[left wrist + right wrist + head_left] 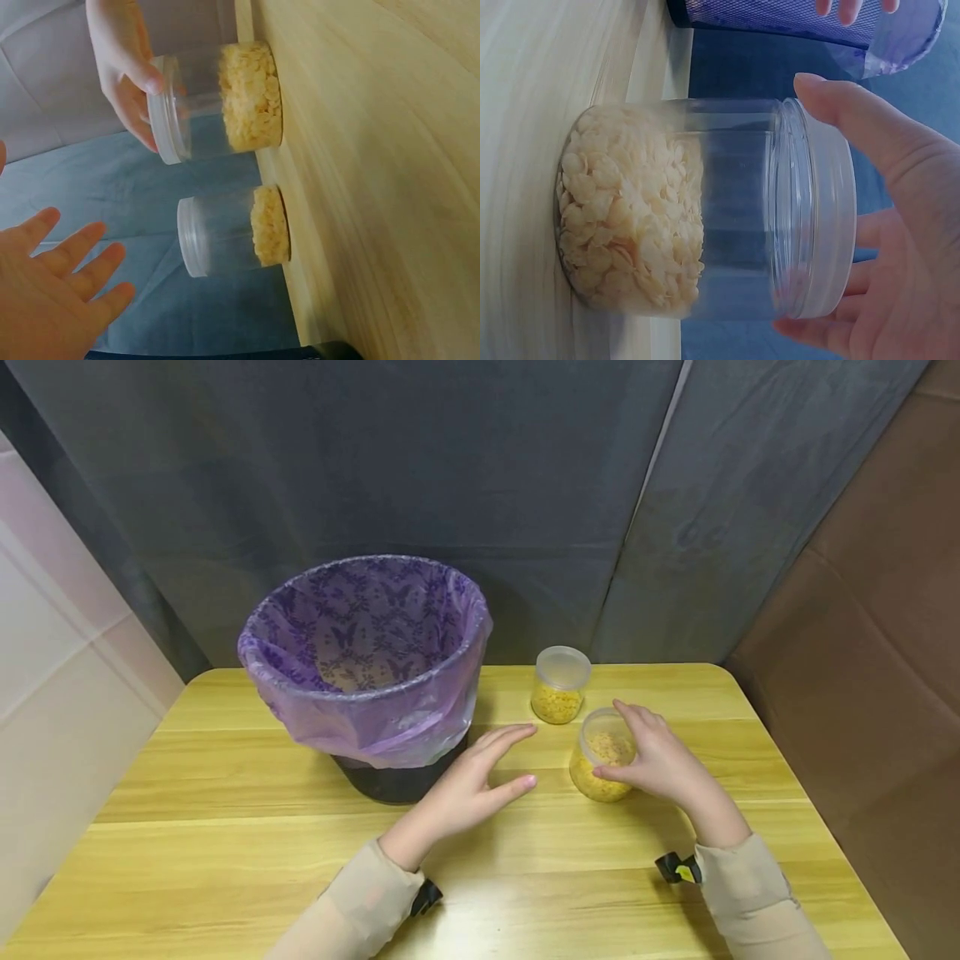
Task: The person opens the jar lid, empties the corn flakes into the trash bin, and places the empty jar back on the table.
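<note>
Right hand: (663, 764) fingers and thumb curved round the lid (831, 217) of the front jar (588, 756), spread about lid-wide; how firm the hold is, can't tell.
Front jar: upright on the table (510, 877), right of the bin (401, 781), nearer the person than the back jar; yellow flakes (630, 217) fill its lower part.
Why held there: probably because the lid is the part most easily reached from above; the other hand isn't needed to steady it while the jar stands on its base.
Left hand: (476, 785) fingers extended and apart, thumb out, holding nothing; in the gap between bin and front jar, likely kept free there to be near both.
Back jar: (558, 693) upright, untouched, just behind the front jar, also part-filled with yellow flakes.
Bin: black mesh, upright on the left of the table; purple bag (420, 718) folded over its rim, presumably so it won't slip in.
Hidden: some right fingertips behind the lid; lower bin wall partly behind left hand.
Cut off: both forearms; left hand in left wrist view; bin in right wrist view.
Unclear: dark strip along left wrist view's bottom edge.
</note>
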### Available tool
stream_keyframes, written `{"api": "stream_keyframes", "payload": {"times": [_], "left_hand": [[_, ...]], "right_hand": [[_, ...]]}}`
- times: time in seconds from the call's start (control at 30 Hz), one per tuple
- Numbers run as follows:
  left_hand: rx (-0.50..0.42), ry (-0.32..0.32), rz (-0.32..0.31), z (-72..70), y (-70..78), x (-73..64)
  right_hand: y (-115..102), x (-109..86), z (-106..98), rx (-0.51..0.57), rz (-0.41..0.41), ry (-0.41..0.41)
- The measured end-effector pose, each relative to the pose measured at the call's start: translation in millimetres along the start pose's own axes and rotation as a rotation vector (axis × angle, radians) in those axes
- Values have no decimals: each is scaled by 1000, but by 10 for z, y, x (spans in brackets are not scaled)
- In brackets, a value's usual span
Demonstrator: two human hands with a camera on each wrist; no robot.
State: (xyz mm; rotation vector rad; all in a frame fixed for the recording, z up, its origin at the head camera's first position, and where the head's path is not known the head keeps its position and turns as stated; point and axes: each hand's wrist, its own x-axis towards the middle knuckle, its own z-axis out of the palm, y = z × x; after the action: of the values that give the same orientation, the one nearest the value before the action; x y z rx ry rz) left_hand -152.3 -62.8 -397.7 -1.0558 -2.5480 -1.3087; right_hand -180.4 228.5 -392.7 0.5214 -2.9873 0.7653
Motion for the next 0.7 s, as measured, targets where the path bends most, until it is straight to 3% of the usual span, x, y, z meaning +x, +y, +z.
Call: {"api": "stream_keyframes", "payload": {"times": [0.33, 0.7], "left_hand": [[14, -63, -90, 22, -45, 17], [5, -146, -144, 81, -68, 36]], "right_hand": [[-27, 2, 12, -11, -14, 14], [-99, -23, 15, -16, -60, 6]]}}
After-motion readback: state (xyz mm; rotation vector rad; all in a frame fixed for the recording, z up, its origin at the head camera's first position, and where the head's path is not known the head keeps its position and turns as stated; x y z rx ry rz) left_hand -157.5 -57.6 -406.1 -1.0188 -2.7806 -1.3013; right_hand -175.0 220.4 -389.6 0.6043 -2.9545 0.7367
